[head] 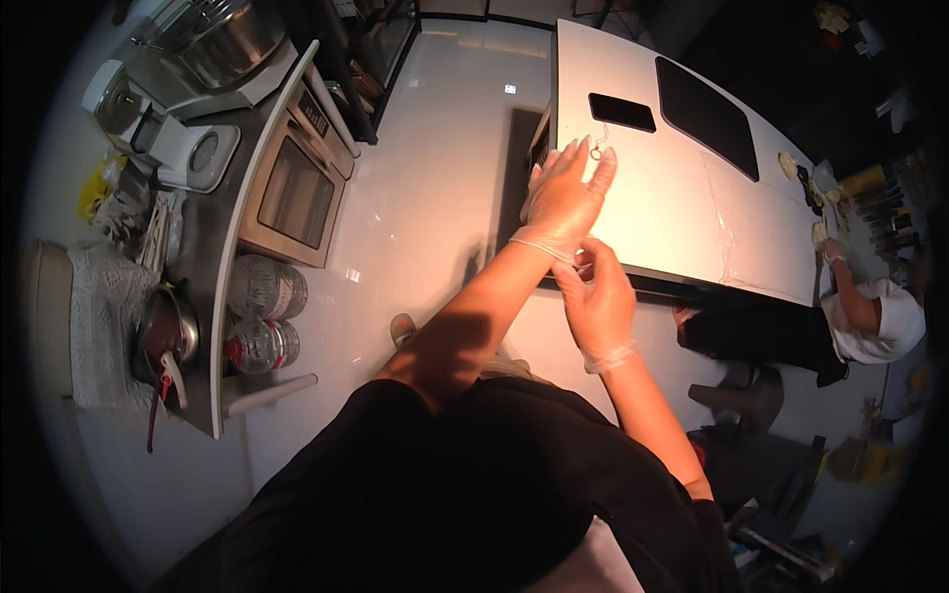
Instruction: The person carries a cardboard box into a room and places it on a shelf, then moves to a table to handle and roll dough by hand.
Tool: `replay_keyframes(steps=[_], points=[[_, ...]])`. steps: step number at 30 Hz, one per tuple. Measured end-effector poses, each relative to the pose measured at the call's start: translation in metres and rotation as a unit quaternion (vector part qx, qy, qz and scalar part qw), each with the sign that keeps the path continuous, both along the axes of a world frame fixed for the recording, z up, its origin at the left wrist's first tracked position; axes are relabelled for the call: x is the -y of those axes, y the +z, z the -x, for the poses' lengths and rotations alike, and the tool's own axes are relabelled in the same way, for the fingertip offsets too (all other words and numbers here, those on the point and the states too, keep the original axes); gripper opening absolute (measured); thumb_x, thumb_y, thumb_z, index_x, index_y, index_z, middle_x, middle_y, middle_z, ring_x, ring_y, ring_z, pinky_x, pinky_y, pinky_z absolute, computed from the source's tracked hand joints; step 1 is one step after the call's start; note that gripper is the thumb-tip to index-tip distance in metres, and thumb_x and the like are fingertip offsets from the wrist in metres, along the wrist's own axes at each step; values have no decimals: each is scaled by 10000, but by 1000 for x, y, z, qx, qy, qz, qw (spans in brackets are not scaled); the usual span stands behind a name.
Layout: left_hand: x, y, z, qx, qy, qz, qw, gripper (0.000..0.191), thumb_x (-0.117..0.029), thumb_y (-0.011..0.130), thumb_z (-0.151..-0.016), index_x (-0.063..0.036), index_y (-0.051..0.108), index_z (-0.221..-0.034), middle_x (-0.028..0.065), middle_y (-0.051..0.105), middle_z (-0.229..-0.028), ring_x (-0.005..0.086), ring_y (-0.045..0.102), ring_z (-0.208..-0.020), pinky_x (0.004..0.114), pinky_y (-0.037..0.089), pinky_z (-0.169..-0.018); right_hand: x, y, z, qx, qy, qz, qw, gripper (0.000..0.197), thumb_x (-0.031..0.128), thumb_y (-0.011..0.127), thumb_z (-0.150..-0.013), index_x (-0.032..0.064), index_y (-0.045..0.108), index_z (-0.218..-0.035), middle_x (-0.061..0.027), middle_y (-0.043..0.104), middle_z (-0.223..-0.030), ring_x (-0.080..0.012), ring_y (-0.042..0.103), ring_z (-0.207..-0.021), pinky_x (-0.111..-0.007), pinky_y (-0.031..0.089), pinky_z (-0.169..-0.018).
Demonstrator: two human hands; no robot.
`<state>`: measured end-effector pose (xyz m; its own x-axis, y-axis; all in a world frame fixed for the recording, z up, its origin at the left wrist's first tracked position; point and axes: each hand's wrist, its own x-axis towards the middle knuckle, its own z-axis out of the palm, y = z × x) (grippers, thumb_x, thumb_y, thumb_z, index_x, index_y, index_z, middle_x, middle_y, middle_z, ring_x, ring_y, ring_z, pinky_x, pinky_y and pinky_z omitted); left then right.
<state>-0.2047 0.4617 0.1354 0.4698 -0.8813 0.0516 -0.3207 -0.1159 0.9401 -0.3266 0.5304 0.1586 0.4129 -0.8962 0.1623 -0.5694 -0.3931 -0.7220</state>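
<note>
Both my hands wear thin clear plastic gloves. My left hand (567,193) is stretched out over the near left corner of the white table (645,193), its fingers apart and nothing in them. Just below it, my right hand (602,300) pinches the cuff of the left glove (545,246) at the wrist between thumb and fingers. A black smartphone (621,112) with a thin cord and a small ring lies on the table beyond the left fingertips. Farther right on the tabletop is a large flat black panel (708,117). A clear plastic sheet (723,222) lies across the table's right part.
On the left, a counter (215,244) holds a stand mixer bowl (230,44), a kitchen scale (196,157) and a saucepan (169,326). An oven (296,189) and large water bottles (267,285) are below. A person in a white shirt (878,319) is at the table's right end.
</note>
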Motion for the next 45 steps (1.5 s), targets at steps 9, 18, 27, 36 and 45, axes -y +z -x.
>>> replay_keyframes(steps=[9,18,27,36,45], points=[[59,4,79,169,-27,53,984,693,-572,267,-993,-63,413,-1441,177,431,-1461,366,298,-1405,511,109,-1170,74,-6,82,59,80,124,987,96,84,636,-870,15,618,-806,-150,581,-691,-319,561,-602,-374,455,-582],[165,1,128,128,-258,-72,955,713,-633,353,-951,-138,407,-1460,175,327,-1529,326,141,-1476,503,27,-1185,174,5,130,32,181,46,982,167,63,617,-828,13,540,-689,-159,531,-622,-342,523,-568,-414,426,-545],[239,-33,179,-28,-160,5,987,736,-606,193,-979,-52,645,-1157,185,580,-1299,319,443,-1307,493,82,-1186,245,0,151,-4,168,38,985,86,19,601,-769,21,549,-700,-155,557,-650,-343,556,-600,-411,450,-570],[265,-17,188,-235,-248,-133,931,752,-605,217,-998,-19,404,-1430,234,266,-1532,286,148,-1468,368,103,-1205,311,-59,198,60,293,108,948,82,25,641,-721,56,567,-703,-102,598,-711,-300,599,-641,-391,486,-588],[295,-63,263,56,-96,-31,993,517,-346,535,-959,-54,494,-1384,166,479,-1432,353,382,-1366,394,238,-1157,357,-65,281,-5,414,177,893,115,102,610,-822,74,592,-712,-63,577,-718,-235,600,-619,-368,472,-537]])
